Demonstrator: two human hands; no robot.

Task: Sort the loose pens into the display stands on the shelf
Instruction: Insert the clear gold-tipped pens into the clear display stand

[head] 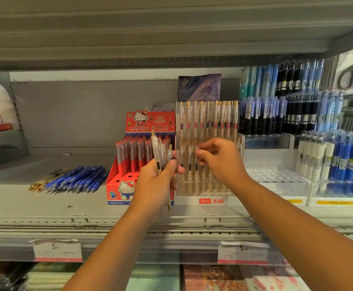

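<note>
My left hand (156,183) is raised in front of the shelf (24,202) and clamped around a bundle of clear gold-clipped pens (160,153). They are held upright with clips uppermost, and their tips project below my palm. The bundle stands in front of the gap between the red cartoon-cat box (114,184) and the clear display stand (208,201). My right hand (221,160) is just beside the left but apart from it, fingers curled at the front rows of the clear display stand. The fingertips (199,154) sit against the upper part of 1 pen there, but I cannot tell whether they grip it. The stand carries matching clear pens upright in tiered rows and bears a red-and-white label on its base. The red box holds upright red pens (129,154) in its rear rows, with open holes in front. To the left of that box, a loose pile of blue pens (81,179) lies flat on the shelf, with a few gold-toned pens (41,182) at its left edge. To the right of the clear stand, further stands (337,201) hold white and blue pens upright, with dark pens (276,116) racked behind. 2 price tags (57,249) are fixed to the shelf's front rail.
</note>
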